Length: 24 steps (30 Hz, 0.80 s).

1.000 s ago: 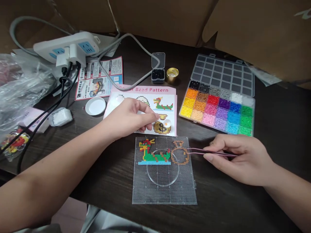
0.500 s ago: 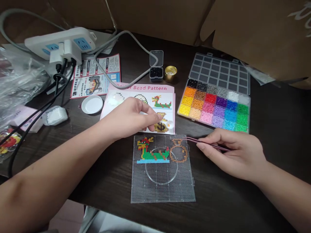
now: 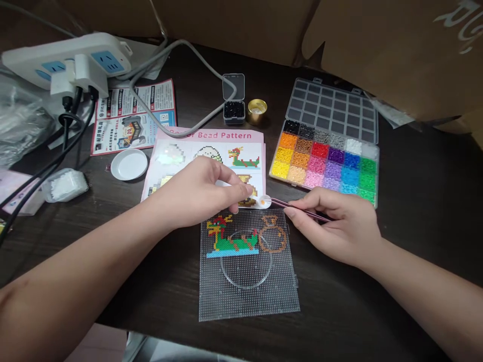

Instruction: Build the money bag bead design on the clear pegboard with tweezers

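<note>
At frame centre, the left hand (image 3: 204,191) pinches a spoon (image 3: 266,206), apparently level so its orange beads (image 3: 262,202) stay put; the right hand (image 3: 337,226) grips tweezers (image 3: 311,213), tips at the spoon. The pegboard (image 3: 247,304) lies lower centre, near both.

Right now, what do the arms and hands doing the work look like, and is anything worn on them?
They are a person's, not a machine's. The left hand and right hand are ungloved, with no ring showing. The left forearm and right forearm are bare: no sleeve, watch, bracelet or cable shows on either.
</note>
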Each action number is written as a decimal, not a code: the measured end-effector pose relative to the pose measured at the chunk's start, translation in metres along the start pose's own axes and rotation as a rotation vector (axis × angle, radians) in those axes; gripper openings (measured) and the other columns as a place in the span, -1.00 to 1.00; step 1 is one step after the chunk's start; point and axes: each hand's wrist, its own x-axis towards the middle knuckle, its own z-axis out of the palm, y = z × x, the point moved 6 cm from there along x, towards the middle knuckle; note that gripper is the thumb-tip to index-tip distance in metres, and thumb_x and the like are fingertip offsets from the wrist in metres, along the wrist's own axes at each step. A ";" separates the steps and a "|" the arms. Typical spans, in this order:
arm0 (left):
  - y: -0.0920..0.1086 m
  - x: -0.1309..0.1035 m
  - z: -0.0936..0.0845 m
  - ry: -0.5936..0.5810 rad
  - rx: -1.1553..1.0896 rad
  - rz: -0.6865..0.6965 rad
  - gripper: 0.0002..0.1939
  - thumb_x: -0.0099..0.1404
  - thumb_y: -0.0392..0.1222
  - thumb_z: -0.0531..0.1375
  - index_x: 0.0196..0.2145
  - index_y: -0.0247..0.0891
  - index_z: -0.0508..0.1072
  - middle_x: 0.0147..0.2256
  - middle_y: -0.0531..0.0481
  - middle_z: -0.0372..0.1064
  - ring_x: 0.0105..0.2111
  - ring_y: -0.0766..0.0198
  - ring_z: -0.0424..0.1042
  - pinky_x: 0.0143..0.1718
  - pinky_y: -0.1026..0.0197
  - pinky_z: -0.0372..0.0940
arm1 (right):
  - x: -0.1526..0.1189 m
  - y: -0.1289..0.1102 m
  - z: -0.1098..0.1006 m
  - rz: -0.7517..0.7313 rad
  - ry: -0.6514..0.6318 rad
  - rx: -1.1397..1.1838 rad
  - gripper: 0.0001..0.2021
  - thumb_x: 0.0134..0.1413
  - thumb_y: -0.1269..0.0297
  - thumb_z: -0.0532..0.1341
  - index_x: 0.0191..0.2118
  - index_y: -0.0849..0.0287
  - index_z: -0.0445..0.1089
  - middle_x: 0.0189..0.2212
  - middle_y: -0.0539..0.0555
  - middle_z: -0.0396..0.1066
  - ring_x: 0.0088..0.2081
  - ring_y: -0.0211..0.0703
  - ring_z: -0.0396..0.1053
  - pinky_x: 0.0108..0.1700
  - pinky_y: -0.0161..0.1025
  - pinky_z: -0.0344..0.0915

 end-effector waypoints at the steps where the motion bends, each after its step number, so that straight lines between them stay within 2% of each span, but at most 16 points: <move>1: 0.001 0.000 0.000 0.000 0.001 0.003 -0.61 0.17 0.17 0.21 -0.51 -0.21 0.56 -0.58 -0.03 0.46 -0.62 0.32 0.28 -0.57 0.23 0.11 | 0.000 0.000 0.000 0.002 -0.001 0.005 -0.94 0.12 0.36 0.27 -0.37 0.12 0.41 -0.59 -0.01 0.47 -0.64 -0.30 0.30 -0.66 -0.31 0.22; 11: 0.003 -0.003 0.003 0.007 0.018 0.002 -0.58 0.20 0.19 0.17 -0.52 -0.20 0.54 -0.53 -0.03 0.49 -0.55 0.29 0.34 -0.48 0.22 0.17 | -0.002 -0.001 0.002 -0.008 0.000 0.054 -0.95 0.10 0.38 0.28 -0.38 0.18 0.42 -0.61 -0.01 0.44 -0.65 -0.34 0.28 -0.64 -0.35 0.18; 24: 0.003 -0.004 0.002 0.017 0.005 0.027 -0.58 0.20 0.18 0.17 -0.55 -0.21 0.52 -0.51 -0.05 0.49 -0.53 0.27 0.36 -0.47 0.21 0.17 | -0.002 0.000 0.001 -0.005 0.002 0.036 -0.93 0.09 0.37 0.27 -0.40 0.16 0.41 -0.63 -0.02 0.43 -0.65 -0.33 0.28 -0.66 -0.35 0.18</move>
